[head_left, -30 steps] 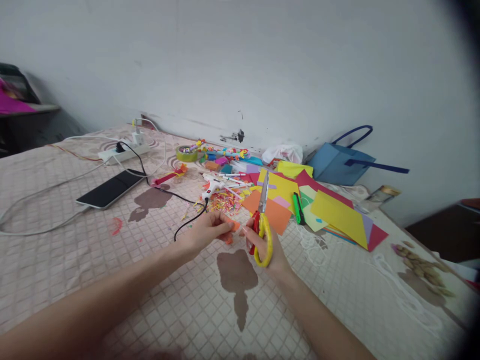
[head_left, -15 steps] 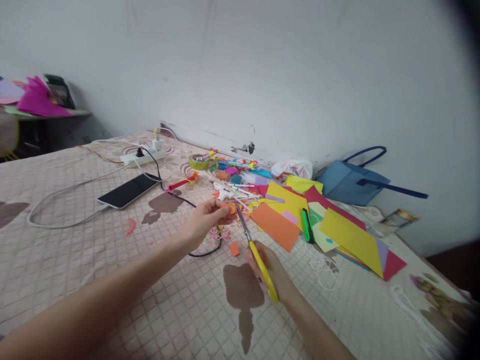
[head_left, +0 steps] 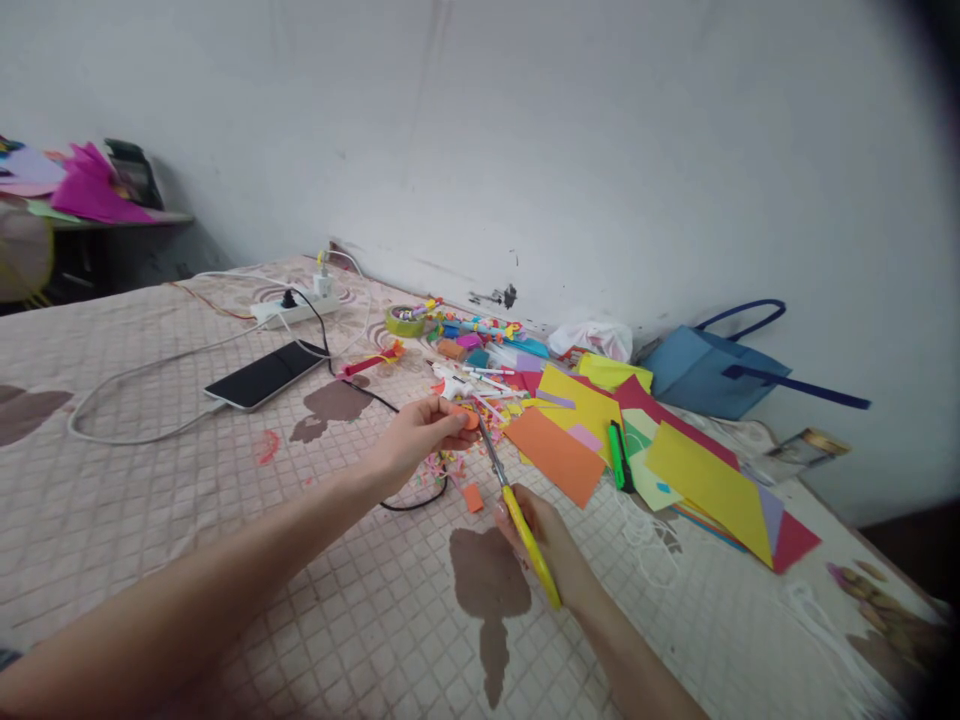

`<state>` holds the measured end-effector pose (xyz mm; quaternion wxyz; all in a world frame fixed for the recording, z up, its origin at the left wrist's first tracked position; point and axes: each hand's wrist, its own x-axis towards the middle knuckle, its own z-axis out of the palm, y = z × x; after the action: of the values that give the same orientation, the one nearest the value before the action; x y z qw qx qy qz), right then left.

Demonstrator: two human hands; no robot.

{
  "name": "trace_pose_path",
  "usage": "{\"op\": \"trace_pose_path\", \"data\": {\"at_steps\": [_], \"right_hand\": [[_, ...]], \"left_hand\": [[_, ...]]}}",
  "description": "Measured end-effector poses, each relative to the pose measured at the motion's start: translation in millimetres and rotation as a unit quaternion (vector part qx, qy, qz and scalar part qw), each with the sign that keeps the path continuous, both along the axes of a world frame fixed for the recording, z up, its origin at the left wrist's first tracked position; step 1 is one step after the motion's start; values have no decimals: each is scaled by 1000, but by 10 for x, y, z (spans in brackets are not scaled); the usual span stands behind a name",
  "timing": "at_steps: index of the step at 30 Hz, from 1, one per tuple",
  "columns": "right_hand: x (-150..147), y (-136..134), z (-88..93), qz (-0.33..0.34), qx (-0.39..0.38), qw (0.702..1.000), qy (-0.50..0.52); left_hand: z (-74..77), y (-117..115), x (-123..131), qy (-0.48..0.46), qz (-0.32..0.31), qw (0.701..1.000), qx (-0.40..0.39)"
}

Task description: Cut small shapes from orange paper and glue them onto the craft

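Observation:
Between thumb and fingers, my left hand pinches a small orange paper piece. My right hand is closed round the yellow handles of the scissors, whose metal blades point up and away, with the tips at the orange piece's right edge. Below the blades a small orange scrap lies on the quilted cover. Behind my left hand is a white glue gun among paper sticks and scraps. An orange sheet lies right of the scissors.
At the right are yellow sheets, a green cutter, white string and a blue bag. A tablet on a cable and a power strip lie at the left. A black cord runs beneath my left hand.
The whole view has shifted slightly, with things appearing a little further right. Both hands keep nearly the same pose, and the orange piece shows a little more rounded beside the blades.

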<state>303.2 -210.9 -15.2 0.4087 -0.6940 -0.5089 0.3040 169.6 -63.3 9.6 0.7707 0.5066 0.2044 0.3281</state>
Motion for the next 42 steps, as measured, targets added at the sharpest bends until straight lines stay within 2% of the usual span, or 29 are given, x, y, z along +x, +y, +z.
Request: {"op": "trace_pose_path", "data": {"at_steps": [12, 20, 36, 42], "right_hand": [[20, -1, -15, -1, 2, 1000, 13], [15, 0, -31, -11, -6, 1000, 24], [3, -8, -2, -16, -19, 1000, 17], [42, 4, -51, -11, -25, 1000, -7]], "left_hand": [[-18, 17, 5, -10, -4, 1000, -1], [-22, 2, 17, -6, -20, 999, -50], [-21, 74, -2, -10, -1, 1000, -15], [-33, 67, 3, -8, -29, 999, -32]]}}
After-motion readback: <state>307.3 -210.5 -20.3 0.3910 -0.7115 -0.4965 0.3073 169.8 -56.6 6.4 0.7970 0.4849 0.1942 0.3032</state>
